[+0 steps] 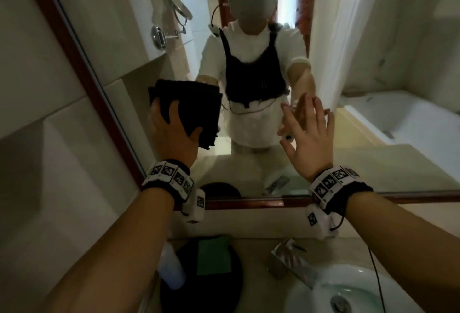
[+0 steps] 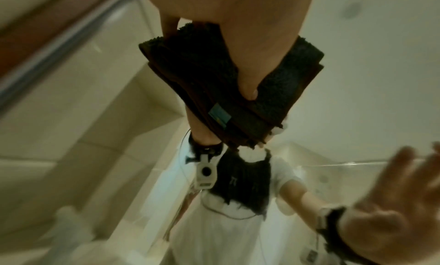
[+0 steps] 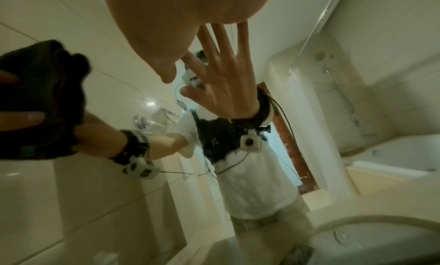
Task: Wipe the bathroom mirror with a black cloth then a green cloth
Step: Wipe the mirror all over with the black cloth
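My left hand [image 1: 174,136] presses a folded black cloth [image 1: 196,98] flat against the bathroom mirror [image 1: 129,46], low on its left side near the red-brown frame. In the left wrist view the thumb [image 2: 245,75] lies straight across the black cloth [image 2: 197,67]. My right hand [image 1: 308,143] is raised to the right of it, fingers straight and spread, fingertips at the glass and holding nothing. The right wrist view shows its palm [image 3: 178,15] above its own reflection. A green cloth [image 1: 214,255] lies folded on a black round tray [image 1: 224,295] on the counter below.
A white bottle [image 1: 171,270] stands by the tray. A chrome tap [image 1: 288,260] and white basin [image 1: 348,285] sit below my right arm, and a thin cable hangs from that wrist. The tiled wall closes in on the left. The mirror reflects a person and a bathtub.
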### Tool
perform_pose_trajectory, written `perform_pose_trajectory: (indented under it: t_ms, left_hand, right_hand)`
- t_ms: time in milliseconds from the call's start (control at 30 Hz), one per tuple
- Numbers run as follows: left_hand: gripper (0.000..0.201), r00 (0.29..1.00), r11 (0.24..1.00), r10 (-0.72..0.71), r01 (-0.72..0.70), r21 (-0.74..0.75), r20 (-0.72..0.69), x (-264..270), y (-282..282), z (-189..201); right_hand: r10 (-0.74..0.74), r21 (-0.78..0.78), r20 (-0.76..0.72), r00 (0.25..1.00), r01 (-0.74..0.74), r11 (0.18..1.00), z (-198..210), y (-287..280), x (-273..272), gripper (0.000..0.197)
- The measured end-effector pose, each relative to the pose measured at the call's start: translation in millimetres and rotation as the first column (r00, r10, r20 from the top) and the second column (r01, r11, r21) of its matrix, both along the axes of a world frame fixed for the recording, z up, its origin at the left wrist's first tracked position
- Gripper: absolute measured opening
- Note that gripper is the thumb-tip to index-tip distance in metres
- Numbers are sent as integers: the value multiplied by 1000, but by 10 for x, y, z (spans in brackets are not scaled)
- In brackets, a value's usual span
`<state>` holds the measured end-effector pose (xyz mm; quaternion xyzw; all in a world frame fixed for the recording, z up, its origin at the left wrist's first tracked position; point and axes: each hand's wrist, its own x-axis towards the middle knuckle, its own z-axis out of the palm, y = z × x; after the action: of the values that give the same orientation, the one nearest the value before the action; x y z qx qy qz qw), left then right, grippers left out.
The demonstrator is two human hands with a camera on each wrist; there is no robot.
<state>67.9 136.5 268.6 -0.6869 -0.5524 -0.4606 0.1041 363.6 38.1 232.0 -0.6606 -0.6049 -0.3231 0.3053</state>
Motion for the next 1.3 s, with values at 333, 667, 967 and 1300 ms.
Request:
perform_pose_trajectory:
  t_ms: [333,667,967,1300]
  left_hand:
    - [84,963,983,135,-100,-156,235,-448,-40,-875]
    - [76,953,963,188,-132,-235,238,-224,-92,-1248]
    - [53,963,936,155,-71,-344,221,240,-253,-1383]
    - [21,982,884,-33,115,-453,184,432,-514,-1354]
  right_hand:
    - [-27,22,9,1000,27,999,-247,193,9,81]
    - [-10,38,19,1000,9,999,-334,236,43,74]
    - [-25,-16,8,1000,25,1000,-375,234,30,76]
    - [-3,-155,-45,999,-4,988,-326,45,-59,89]
